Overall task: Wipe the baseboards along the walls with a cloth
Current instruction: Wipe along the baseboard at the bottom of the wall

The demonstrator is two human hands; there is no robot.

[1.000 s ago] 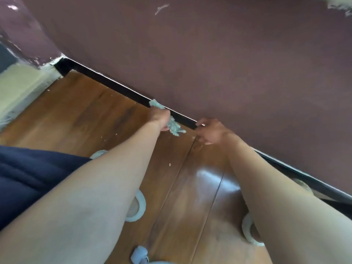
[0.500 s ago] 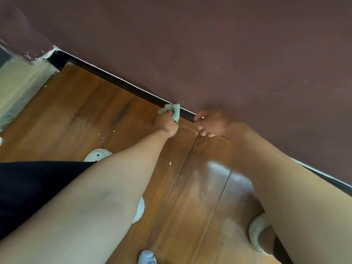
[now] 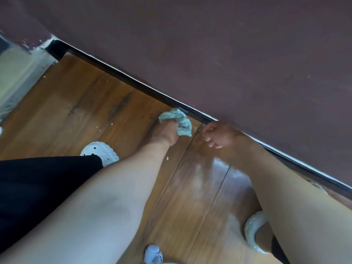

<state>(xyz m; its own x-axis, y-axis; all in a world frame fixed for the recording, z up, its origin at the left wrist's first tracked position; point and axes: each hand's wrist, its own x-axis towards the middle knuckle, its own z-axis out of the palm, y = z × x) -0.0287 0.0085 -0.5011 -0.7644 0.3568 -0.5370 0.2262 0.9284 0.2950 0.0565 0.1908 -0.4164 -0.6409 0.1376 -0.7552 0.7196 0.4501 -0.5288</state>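
The left hand (image 3: 166, 134) is squeezed tight around a soft, crumpled, pale green cloth (image 3: 178, 120). The cloth sticks out past the fingers and its top touches the thin black baseboard (image 3: 133, 83). The right hand (image 3: 219, 134) is just beside it, fingers curled, holding nothing, low against the baseboard. Above is a flat purple-brown wall (image 3: 228, 54). Below is a shiny brown wood floor (image 3: 80, 103) with small white crumbs. White shoes (image 3: 101, 150) stand on the floor.
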